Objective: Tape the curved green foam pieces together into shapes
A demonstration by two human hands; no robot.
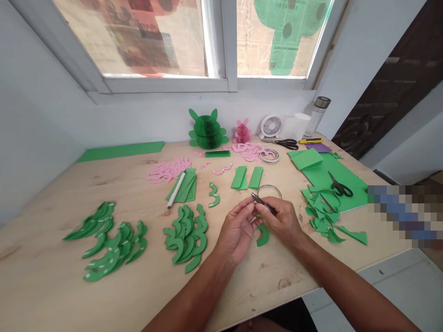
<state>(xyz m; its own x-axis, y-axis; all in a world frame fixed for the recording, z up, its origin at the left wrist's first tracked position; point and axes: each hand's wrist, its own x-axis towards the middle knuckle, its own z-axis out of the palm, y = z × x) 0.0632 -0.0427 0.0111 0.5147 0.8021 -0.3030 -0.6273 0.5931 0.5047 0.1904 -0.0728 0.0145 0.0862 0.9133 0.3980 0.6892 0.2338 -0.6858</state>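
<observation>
My left hand (238,226) is closed, thumb and fingertips pinched at the tip of a dark pointed tool (265,205); anything in that pinch is too small to make out. Around the tool's dark body wraps my right hand (282,219). Whether it is tweezers or a small blade is unclear. A curved green paper piece (263,236) shows beneath both hands, its upper part hidden by fingers. Just behind them lies a roll of tape (275,188). Left of my left hand, wavy green cutouts (187,235) are piled, and one with white patches (213,196) lies apart.
More green cutouts (116,246) lie left. A white marker (176,190) rests on green strips (188,189). Pink cutouts (169,169) and a green honeycomb paper figure (206,131) are farther back. Scissors (341,188), green scraps (321,210) and a yellow cutter (310,140) are right.
</observation>
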